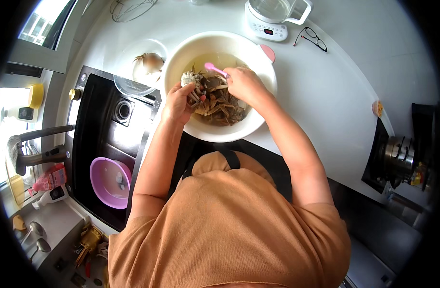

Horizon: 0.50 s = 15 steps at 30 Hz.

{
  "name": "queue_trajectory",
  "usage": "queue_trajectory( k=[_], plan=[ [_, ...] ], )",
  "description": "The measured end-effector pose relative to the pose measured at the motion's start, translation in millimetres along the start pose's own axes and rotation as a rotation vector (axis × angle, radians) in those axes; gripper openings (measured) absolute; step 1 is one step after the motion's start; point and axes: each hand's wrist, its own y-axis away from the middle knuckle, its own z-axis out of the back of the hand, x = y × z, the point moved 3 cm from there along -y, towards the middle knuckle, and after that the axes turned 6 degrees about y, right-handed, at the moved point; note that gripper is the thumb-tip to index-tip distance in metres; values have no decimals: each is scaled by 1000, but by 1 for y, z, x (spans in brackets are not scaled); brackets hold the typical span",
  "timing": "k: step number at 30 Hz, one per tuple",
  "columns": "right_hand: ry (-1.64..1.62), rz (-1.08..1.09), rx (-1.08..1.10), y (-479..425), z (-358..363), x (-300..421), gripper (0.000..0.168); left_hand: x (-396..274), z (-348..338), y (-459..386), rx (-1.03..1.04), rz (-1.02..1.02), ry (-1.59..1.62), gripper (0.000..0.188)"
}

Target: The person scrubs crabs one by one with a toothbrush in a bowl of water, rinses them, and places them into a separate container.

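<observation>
A large white basin (220,135) of murky water stands before me with several brown crabs (223,108) heaped in it. At its left side my left hand (178,102) grips a crab (191,81), pale underside showing, above the heap. My right hand (245,84) is closed on the handle of a pink brush (215,68), whose head points left, above the water and apart from the held crab. Left of the basin, a clear bowl (124,84) holds another crab (148,66), partly blurred.
A black sink (112,144) with a purple basin (94,172) lies at left, its faucet (47,131) beyond. Eyeglasses (313,39) and an electric kettle (266,30) sit at the upper right of the counter. A steel pot (398,154) stands far right.
</observation>
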Motion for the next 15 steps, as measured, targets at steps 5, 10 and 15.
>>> queue_trajectory(
  k=[5,10,15],
  plan=[
    [-214,132,-102,44,21,28,25,1,-17,2,19,-3,93,21],
    [-217,79,-192,41,12,20,26,0,-38,9,80,-49,131,26],
    [-258,94,-251,60,18,34,28,-5,-36,6,124,-86,100,30]
  ],
)
